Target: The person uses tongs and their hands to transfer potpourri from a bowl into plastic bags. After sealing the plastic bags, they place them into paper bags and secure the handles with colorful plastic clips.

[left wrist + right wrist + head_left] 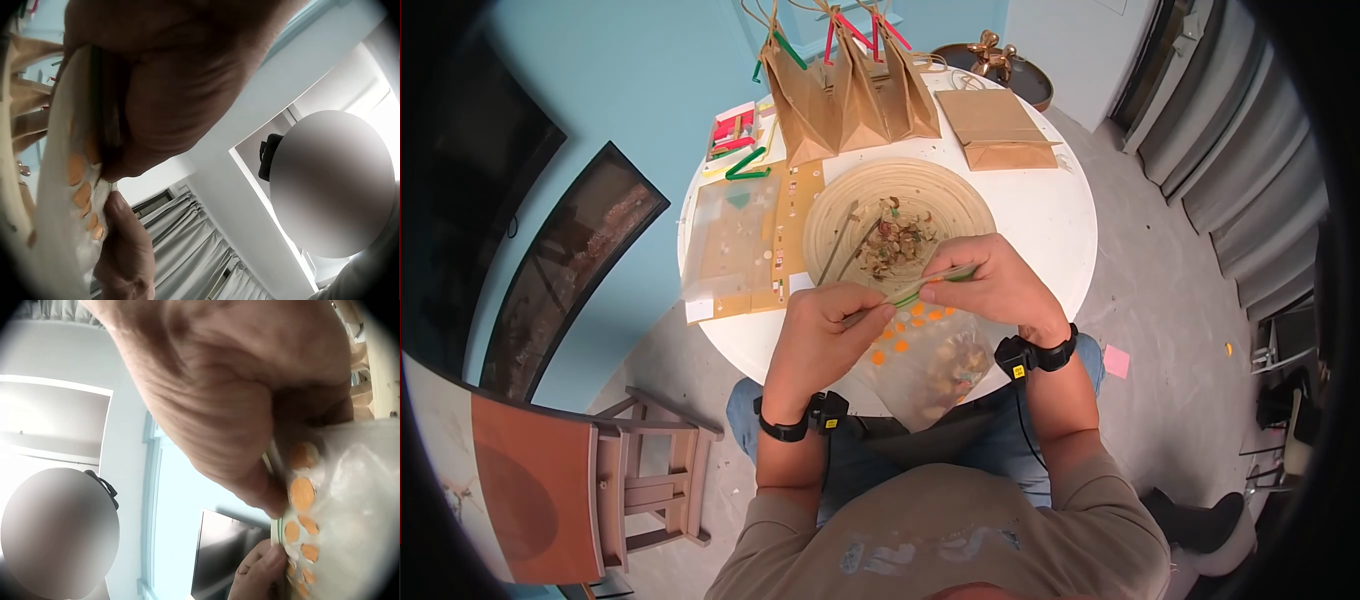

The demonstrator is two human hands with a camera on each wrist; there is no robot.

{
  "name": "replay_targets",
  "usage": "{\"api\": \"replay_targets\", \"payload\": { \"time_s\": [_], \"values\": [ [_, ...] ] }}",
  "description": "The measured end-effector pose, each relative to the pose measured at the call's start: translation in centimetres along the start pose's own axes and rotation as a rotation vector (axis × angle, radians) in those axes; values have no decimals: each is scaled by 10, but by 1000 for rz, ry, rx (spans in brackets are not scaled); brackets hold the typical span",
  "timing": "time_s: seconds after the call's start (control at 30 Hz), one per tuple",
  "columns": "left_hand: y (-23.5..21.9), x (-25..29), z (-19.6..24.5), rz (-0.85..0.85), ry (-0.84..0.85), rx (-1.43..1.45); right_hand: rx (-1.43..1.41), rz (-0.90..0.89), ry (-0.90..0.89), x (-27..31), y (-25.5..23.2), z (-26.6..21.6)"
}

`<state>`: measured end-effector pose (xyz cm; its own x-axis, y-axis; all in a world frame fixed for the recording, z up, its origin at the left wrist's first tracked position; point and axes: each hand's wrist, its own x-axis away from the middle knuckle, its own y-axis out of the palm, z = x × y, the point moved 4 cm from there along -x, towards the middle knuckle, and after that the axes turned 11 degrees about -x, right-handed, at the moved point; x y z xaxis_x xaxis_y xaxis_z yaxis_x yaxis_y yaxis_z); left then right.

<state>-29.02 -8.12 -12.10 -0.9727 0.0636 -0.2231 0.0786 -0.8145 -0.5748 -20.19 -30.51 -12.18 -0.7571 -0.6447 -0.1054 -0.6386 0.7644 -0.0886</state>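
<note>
A clear plastic bag (920,385) with orange spots and a green strip along its top edge hangs between both hands at the table's front edge. The left hand (825,330) pinches the bag's top at its left end. At the other end, the right hand (990,285) pinches the same edge between thumb and fingers. Brownish pieces show through the bag's lower part. In the right wrist view the bag (350,506) hangs beneath the right hand (231,381); in the left wrist view the left hand (169,81) covers part of the bag (62,187).
Behind the hands, a round woven tray (820,215) holds mixed dried bits and metal tongs (855,250). Paper bags (855,100) stand at the back beside a flat one (990,120). Clear sheets (730,235), green clips (748,172) and a small box (733,130) lie on the left.
</note>
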Motion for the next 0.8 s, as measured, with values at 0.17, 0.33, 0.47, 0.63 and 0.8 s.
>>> {"api": "replay_targets", "payload": {
  "time_s": [0.17, 0.33, 0.47, 0.63, 0.8],
  "values": [
    [7, 3, 9, 150, 94, -119, 42, 79, 21, -1, 6, 1],
    [8, 6, 16, 131, 177, -139, 151, -31, -98, 9, -1, -21],
    [9, 8, 28, 110, 391, -267, 449, -60, -340, 27, 7, -48],
    [21, 13, 42, 103, 555, -315, 590, -164, -402, 40, 20, -43],
    [20, 13, 46, 108, 526, -282, 551, -122, -436, 41, 20, -45]
  ]
}}
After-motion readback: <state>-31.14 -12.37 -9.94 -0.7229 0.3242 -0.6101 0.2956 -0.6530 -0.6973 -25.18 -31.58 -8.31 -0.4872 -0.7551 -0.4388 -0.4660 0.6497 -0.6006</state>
